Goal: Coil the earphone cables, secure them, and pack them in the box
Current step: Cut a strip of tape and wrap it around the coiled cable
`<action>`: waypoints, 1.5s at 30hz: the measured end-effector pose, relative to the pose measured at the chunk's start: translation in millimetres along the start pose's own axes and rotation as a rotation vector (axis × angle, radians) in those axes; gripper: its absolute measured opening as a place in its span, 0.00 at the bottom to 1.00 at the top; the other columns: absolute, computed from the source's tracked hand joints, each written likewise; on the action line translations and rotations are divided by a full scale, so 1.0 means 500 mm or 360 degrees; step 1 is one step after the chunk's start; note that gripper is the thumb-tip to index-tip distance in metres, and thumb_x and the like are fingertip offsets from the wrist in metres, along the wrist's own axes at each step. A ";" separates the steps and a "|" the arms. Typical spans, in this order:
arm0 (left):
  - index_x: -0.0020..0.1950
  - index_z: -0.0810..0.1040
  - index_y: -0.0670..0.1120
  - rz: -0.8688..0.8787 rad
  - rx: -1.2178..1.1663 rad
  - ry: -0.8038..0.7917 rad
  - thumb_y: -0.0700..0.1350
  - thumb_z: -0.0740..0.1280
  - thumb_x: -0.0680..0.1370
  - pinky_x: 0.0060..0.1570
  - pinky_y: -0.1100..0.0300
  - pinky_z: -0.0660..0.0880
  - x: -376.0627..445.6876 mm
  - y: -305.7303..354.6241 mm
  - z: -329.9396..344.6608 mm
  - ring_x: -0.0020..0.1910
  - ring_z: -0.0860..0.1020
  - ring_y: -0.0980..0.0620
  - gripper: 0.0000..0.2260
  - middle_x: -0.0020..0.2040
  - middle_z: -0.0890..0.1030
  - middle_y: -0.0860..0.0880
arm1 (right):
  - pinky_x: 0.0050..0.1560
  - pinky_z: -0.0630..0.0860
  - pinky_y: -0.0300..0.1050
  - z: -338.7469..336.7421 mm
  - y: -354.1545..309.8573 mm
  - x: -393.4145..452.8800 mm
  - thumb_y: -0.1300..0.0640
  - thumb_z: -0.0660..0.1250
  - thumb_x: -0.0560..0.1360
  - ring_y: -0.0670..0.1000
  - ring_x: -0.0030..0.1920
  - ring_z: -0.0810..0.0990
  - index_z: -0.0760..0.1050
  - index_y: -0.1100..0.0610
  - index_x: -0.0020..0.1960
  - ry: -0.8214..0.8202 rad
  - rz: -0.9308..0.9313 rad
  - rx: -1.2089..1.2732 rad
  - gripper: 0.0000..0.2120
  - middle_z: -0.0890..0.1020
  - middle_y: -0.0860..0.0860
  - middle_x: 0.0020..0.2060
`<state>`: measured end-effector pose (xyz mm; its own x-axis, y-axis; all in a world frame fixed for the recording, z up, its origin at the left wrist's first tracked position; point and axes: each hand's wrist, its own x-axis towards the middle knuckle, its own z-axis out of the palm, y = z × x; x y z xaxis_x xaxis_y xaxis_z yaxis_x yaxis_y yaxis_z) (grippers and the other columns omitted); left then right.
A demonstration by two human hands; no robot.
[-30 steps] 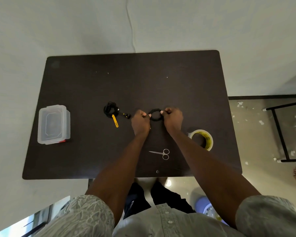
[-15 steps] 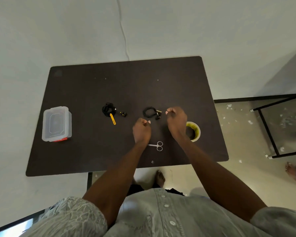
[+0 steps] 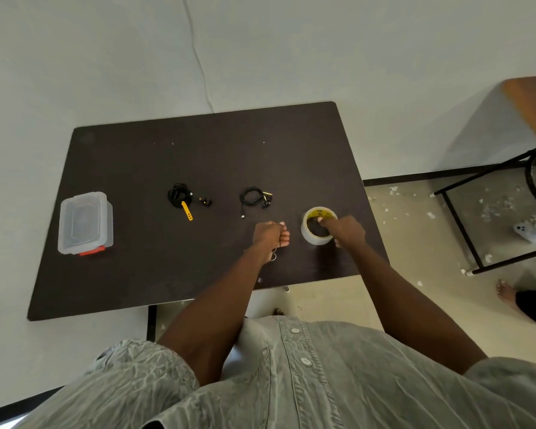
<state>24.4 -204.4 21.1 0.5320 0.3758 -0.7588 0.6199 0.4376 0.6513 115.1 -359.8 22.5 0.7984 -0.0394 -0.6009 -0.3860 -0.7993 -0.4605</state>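
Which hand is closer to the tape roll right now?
Right. The right hand rests on the tape roll, fingers at its rim. The left hand is a closed fist beside it, apart.

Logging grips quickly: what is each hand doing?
Left hand: closed fist, holding nothing visible.
Right hand: gripping the clear tape roll.
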 end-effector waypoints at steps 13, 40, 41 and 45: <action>0.43 0.76 0.37 -0.0087 -0.0283 -0.0001 0.39 0.61 0.81 0.38 0.58 0.79 -0.009 0.020 -0.046 0.39 0.79 0.48 0.09 0.40 0.79 0.41 | 0.43 0.83 0.50 0.080 0.008 -0.017 0.59 0.64 0.78 0.53 0.38 0.84 0.75 0.62 0.56 0.0200 -0.0183 0.0375 0.09 0.83 0.56 0.44; 0.43 0.77 0.37 0.0229 -0.0308 -0.0105 0.34 0.69 0.76 0.45 0.55 0.81 -0.105 0.034 -0.299 0.40 0.82 0.46 0.02 0.40 0.81 0.40 | 0.50 0.82 0.48 0.241 -0.097 -0.232 0.59 0.64 0.80 0.55 0.54 0.81 0.68 0.60 0.64 0.0337 -0.0891 0.0313 0.14 0.79 0.57 0.58; 0.43 0.77 0.37 0.0224 -0.0290 -0.0080 0.34 0.68 0.76 0.46 0.54 0.81 -0.106 0.032 -0.305 0.40 0.82 0.46 0.02 0.40 0.81 0.40 | 0.50 0.82 0.49 0.245 -0.099 -0.237 0.59 0.64 0.80 0.56 0.54 0.81 0.68 0.60 0.64 0.0337 -0.0898 0.0308 0.14 0.79 0.57 0.58; 0.45 0.75 0.37 0.0242 -0.0257 -0.0030 0.33 0.66 0.77 0.48 0.53 0.80 -0.110 0.026 -0.331 0.39 0.81 0.46 0.02 0.40 0.80 0.39 | 0.49 0.82 0.49 0.268 -0.103 -0.262 0.60 0.64 0.80 0.56 0.54 0.81 0.68 0.59 0.63 0.0341 -0.0892 0.0268 0.13 0.79 0.58 0.58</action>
<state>-92.4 -84.1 71.2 0.6237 0.4329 -0.6509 0.4323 0.5027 0.7486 -31.8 -233.3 37.4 0.9690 0.2253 -0.1011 0.0652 -0.6283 -0.7753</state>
